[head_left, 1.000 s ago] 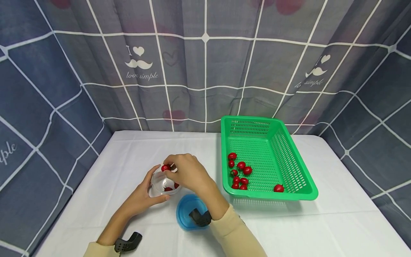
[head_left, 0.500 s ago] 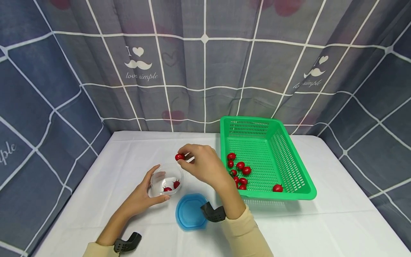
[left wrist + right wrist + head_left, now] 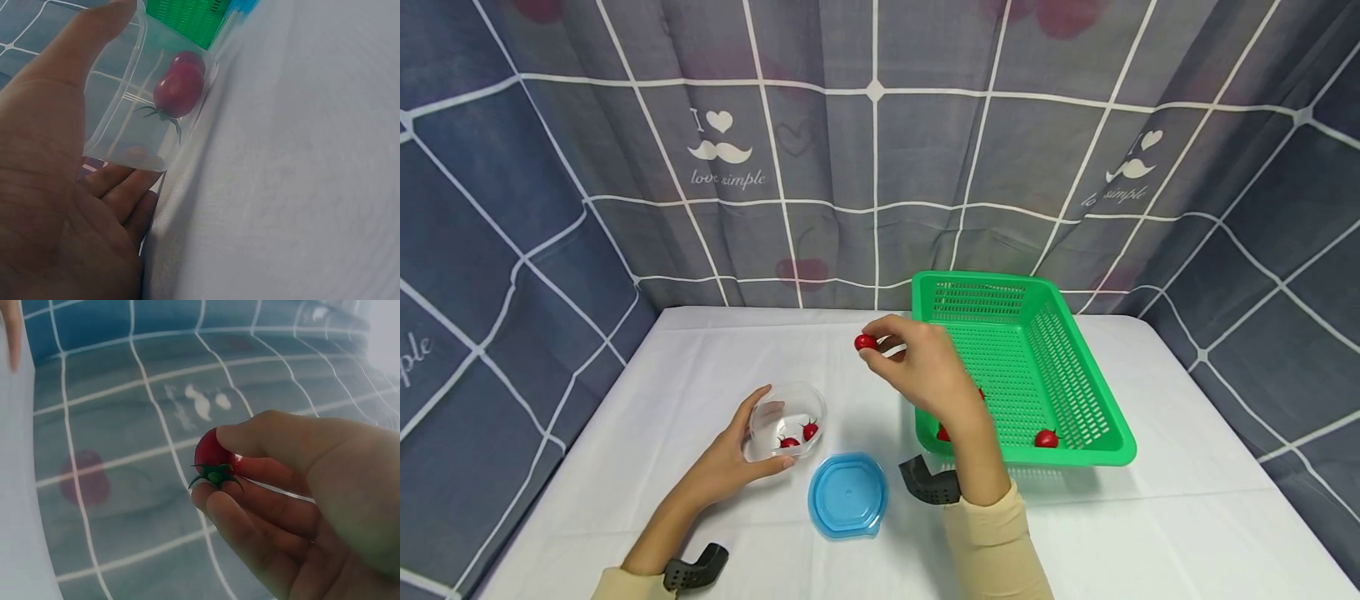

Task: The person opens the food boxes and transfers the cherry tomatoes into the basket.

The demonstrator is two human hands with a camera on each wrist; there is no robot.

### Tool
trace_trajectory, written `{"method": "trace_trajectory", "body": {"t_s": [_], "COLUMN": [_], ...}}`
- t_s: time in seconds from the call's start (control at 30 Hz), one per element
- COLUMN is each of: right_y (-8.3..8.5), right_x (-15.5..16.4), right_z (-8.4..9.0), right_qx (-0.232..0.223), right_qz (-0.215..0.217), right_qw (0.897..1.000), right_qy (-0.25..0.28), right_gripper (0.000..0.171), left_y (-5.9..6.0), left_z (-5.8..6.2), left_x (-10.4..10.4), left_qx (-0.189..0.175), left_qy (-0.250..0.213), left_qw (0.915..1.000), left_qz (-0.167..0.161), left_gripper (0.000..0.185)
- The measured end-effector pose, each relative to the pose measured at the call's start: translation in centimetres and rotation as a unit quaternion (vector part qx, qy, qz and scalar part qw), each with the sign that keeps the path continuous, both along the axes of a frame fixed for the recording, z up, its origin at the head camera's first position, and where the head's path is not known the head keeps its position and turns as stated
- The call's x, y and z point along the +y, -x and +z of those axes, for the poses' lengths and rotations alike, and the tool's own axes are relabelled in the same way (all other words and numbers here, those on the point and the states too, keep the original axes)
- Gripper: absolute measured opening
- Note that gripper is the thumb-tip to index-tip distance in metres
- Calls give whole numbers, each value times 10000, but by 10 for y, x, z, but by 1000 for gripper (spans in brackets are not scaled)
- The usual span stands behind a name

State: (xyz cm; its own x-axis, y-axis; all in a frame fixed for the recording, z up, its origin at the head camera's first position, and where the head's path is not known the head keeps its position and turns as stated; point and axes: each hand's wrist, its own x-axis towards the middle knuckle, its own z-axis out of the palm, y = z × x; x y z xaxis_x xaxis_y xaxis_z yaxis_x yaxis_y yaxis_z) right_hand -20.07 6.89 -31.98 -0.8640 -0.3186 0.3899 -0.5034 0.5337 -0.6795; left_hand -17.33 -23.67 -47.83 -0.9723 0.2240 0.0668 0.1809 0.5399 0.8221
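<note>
My left hand (image 3: 736, 454) holds a clear plastic container (image 3: 790, 407) on the white table, thumb on the near side and fingers on the far side. Inside it lie two red cherry tomatoes (image 3: 809, 431), seen through the wall in the left wrist view, where one tomato (image 3: 179, 90) shows its green stalk. Up and to the right, my right hand (image 3: 928, 371) pinches another cherry tomato (image 3: 866, 342) between thumb and fingers, above the table beside the green basket. In the right wrist view this tomato (image 3: 211, 450) has its green calyx facing the camera.
A blue lid (image 3: 848, 496) lies flat just right of the container. The green plastic basket (image 3: 1108, 457) stands at the right; one tomato (image 3: 1046, 438) shows near its front wall, others are mostly hidden behind my right forearm. A grey checked curtain (image 3: 827, 167) hangs behind the table.
My right hand has lifted away from the container and moved right and back towards the basket, still pinching the tomato. The left hand and container have stayed in place.
</note>
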Motion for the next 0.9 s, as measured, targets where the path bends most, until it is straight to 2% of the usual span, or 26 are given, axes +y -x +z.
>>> {"method": "trace_trajectory", "body": {"t_s": [0.37, 0.7, 0.9], "right_y": [9, 18, 23], "right_x": [38, 66, 79], "right_z": [-3, -8, -13], "right_qx": [-126, -187, -401], "right_qz": [-596, -1000, -1320], "right_qw": [9980, 9946, 9904], "right_qy": [154, 226, 47], "right_gripper": [24, 23, 23], "left_y": [0, 1, 0], "left_z": [0, 0, 0], "left_x": [0, 0, -1], "left_qx": [-93, -96, -91], "left_qy": [24, 32, 9], "left_qw": [9999, 9999, 10000], "left_qz": [42, 51, 33], "left_gripper": [112, 112, 111]}}
